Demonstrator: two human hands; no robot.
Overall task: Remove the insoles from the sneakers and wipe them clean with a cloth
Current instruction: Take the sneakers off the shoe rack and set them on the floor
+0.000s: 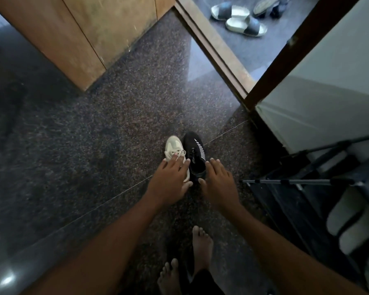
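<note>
Gleaming granite floor [94, 135] under two sneakers [173, 145]

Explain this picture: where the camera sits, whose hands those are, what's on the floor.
No machine here: a person wears one camera on the head, so you look down along both arms. The left hand lies with straight fingers on the laces of a white sneaker; the right hand, also open, is at the heel end of a black sneaker beside it. Both shoes stand on the speckled stone floor; nothing is lifted, and no cloth shows. Bare feet are at the bottom, a shoe rack on the right, sandals beyond the doorway.
</note>
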